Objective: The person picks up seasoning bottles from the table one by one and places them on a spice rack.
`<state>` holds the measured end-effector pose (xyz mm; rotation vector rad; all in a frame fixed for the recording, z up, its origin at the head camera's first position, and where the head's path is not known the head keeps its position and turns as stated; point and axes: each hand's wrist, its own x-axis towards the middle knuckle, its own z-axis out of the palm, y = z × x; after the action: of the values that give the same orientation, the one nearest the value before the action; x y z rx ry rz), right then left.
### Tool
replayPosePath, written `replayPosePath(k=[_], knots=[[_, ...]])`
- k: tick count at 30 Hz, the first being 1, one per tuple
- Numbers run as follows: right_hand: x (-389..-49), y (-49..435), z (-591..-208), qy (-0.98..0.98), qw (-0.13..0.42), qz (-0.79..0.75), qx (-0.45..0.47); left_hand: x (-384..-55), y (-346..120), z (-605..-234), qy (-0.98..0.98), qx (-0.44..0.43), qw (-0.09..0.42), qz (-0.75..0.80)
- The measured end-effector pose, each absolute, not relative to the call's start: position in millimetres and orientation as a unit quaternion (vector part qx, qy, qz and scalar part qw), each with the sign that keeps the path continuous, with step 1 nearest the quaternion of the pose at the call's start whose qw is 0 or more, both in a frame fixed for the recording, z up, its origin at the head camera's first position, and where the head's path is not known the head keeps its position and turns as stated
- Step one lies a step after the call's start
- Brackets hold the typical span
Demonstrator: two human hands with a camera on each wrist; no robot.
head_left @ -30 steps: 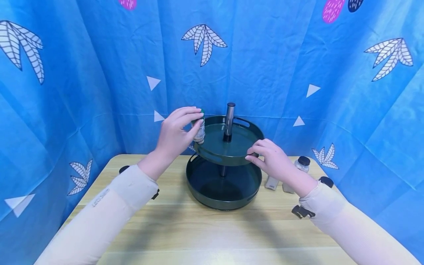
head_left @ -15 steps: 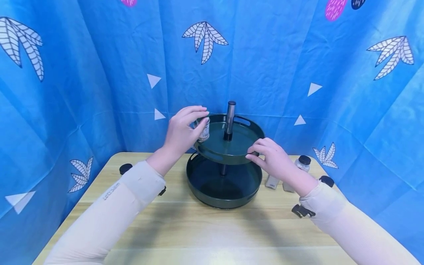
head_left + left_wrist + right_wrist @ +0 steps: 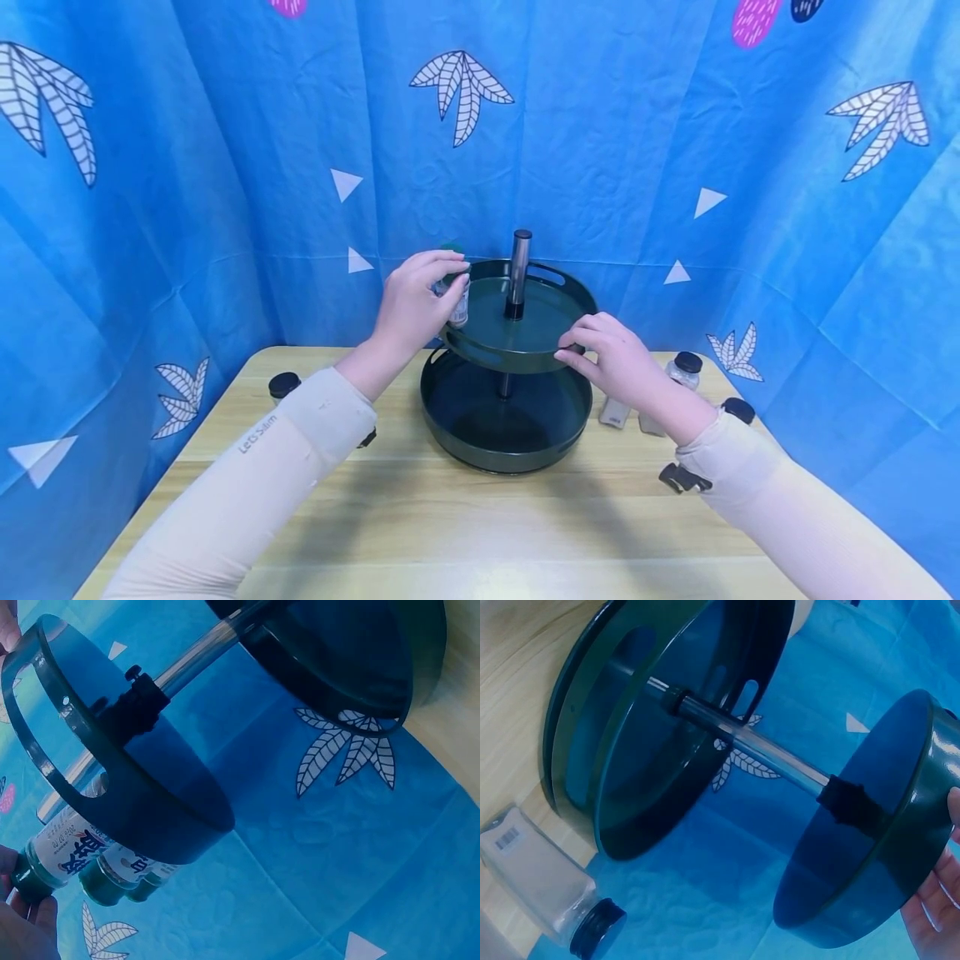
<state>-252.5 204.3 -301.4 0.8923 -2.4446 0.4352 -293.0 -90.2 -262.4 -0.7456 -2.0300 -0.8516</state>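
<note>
My left hand (image 3: 420, 300) grips a seasoning bottle (image 3: 460, 310) by its green cap, at the left side of the upper tray of a dark green two-tier rotating rack (image 3: 517, 362). In the left wrist view, fingers (image 3: 45, 919) hold the cap of that labelled bottle (image 3: 64, 851). Two more green-capped bottles (image 3: 109, 877) stand beside it on the upper tray, mostly hidden in the head view. My right hand (image 3: 611, 358) pinches the rim of the upper tray at its right front. The wrist view shows those fingers (image 3: 934, 900) against the tray's outer wall.
A metal post (image 3: 519, 271) rises through the upper tray. Black-lidded jars (image 3: 684, 369) stand on the table (image 3: 480, 533) at the right, partly behind my right arm. Another black-lidded jar (image 3: 284, 384) is at the left. A blue patterned curtain (image 3: 600, 150) surrounds the table.
My left hand has moved right with the bottle, further over the upper tray, then slightly down. The left jar's black lid shows more now. My right hand stays at the rim.
</note>
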Motion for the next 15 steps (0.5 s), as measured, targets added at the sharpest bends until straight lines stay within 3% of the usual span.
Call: replayPosePath(k=[15], knots=[[-252.9,204.3,-302.9,-0.896,0.25,0.168,0.325,-293.1,-90.6,-265.7,-0.852,-0.255,0.332,-0.314]])
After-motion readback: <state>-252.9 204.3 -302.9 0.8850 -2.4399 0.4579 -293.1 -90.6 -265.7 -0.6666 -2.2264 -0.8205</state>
